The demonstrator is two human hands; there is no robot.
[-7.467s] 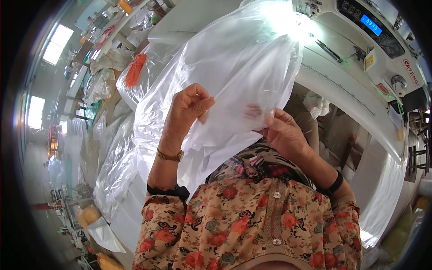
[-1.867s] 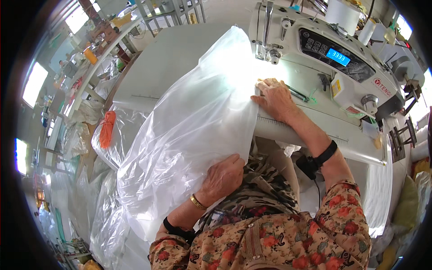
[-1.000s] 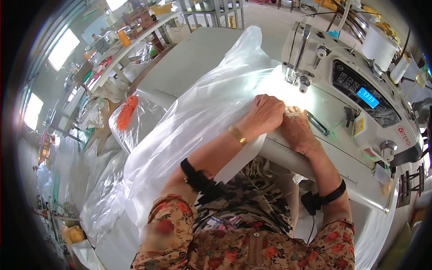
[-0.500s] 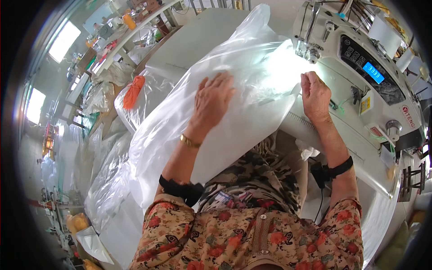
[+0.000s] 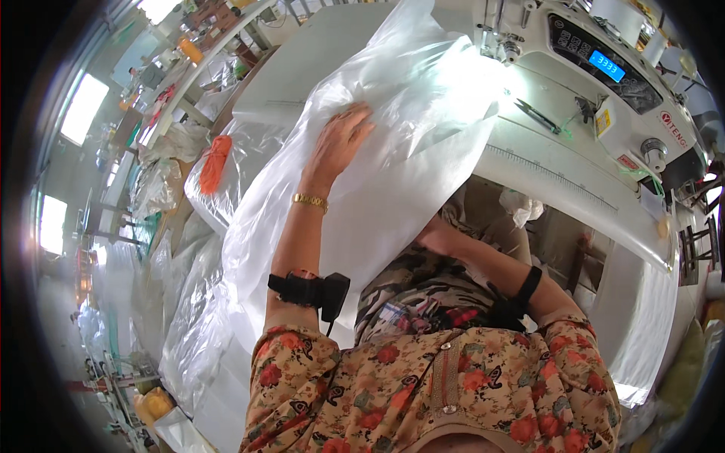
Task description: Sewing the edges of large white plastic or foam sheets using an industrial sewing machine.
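Observation:
A large sheet of translucent white plastic film (image 5: pixel 362 189) spreads across the sewing table and hangs over its front edge toward my lap. My left hand (image 5: pixel 338 143) lies on top of the film, fingers stretched out and slightly apart. My right hand (image 5: pixel 438 232) is down by my lap at the film's lower edge; its fingers are hidden behind the sheet. Beyond the film's right end stands a white sewing machine (image 5: pixel 604 98), its lamp glaring over the needle area. A dark pair of thread snips (image 5: pixel 538 116) rests on the machine bed.
A ruler scale (image 5: pixel 544 175) runs along the table's front edge. Orange-red twine (image 5: pixel 215 164) lies on bagged plastic at the left. A cluttered bench (image 5: pixel 192 83) stands at the far left. Crumpled white plastic (image 5: pixel 521 205) hangs below the table edge.
My right hand has left the film's corner by the needle and dropped to my lap, partly behind the sheet. My left hand has shifted slightly left on the film. The snips are now uncovered.

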